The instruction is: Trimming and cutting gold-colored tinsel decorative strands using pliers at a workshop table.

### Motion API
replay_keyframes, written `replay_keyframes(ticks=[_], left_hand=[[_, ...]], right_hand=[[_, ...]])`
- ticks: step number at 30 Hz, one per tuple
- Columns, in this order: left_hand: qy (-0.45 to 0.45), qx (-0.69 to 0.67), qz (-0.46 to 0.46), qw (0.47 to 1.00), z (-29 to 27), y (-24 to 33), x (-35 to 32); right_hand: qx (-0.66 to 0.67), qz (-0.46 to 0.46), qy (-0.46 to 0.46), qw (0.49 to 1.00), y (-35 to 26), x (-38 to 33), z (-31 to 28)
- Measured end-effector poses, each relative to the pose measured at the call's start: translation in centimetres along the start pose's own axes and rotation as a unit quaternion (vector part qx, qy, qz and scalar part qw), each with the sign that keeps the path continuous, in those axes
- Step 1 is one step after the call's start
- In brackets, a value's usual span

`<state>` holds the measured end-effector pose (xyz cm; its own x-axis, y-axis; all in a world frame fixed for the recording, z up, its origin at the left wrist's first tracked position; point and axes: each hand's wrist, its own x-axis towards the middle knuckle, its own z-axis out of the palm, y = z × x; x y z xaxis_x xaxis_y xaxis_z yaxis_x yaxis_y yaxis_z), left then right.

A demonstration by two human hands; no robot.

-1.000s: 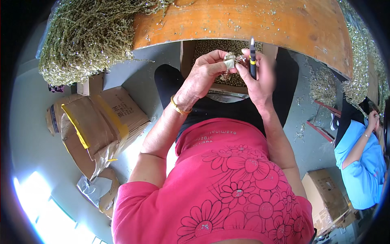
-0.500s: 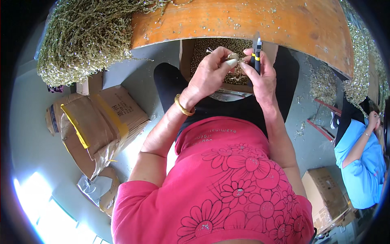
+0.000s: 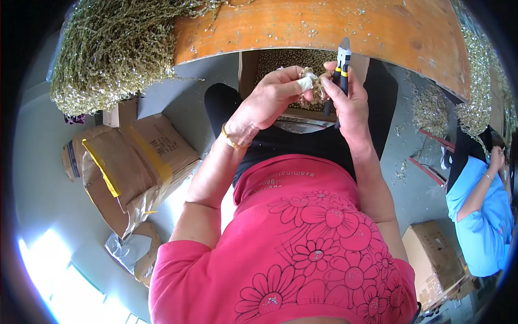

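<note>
L hand (image 3: pixel 268 98) was nearly closed, thumb (w/ white wrap (image 3: pixel 306 83)) & fingertips pinching a small gold-brown bunch (image 3: pixel 317 94). R hand (image 3: pixel 352 105) was part-curled round black-handled pliers (image 3: pixel 343 58), yellow bands showing, metal nose pointing up twd the counter (image 3: pixel 350 27); its thumb tip was at the same bunch, but couldn't tell if it gripped it too. Bunch was btwn both hands, above an open cardboard box (image 3: pixel 249 75) of gold beads (image 3: pixel 291 58) nr the lap. Big heap of glittery gold sprigs (image 3: pixel 113 59) overhung the counter's L end. Co-worker in blue (image 3: pixel 477 216) was off to the R.
</note>
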<state>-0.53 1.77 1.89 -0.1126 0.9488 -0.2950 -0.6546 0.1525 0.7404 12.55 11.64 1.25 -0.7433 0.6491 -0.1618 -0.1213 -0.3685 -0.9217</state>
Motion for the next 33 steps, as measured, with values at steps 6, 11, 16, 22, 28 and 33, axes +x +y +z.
replay_keyframes(ticks=[6, 11, 16, 22, 28, 33], left_hand=[[0.06, -0.007, -0.003, 0.998, 0.0, -0.3, -0.1], [0.08, -0.029, -0.007, 0.996, -0.1, -0.4, 0.0], [0.067, -0.053, 0.01, 0.996, 0.0, -0.7, 0.0], [0.076, -0.071, 0.013, 0.994, 0.2, -0.7, -0.1], [0.129, 0.145, 0.177, 0.965, 0.8, -1.7, 0.3], [0.16, 0.151, 0.153, 0.963, 1.7, -1.6, 0.6]], right_hand=[[-0.047, -0.024, 0.097, 0.994, 0.9, 0.2, 0.1], [-0.069, -0.028, 0.06, 0.995, -0.4, -1.0, 0.1], [-0.07, -0.031, 0.047, 0.996, 0.0, -1.0, 1.3], [-0.072, -0.049, 0.028, 0.996, 0.5, -0.7, 1.1], [0.164, 0.098, 0.043, 0.981, -0.5, -0.7, 0.7], [0.112, 0.061, 0.081, 0.989, 0.5, -0.9, 0.6]])
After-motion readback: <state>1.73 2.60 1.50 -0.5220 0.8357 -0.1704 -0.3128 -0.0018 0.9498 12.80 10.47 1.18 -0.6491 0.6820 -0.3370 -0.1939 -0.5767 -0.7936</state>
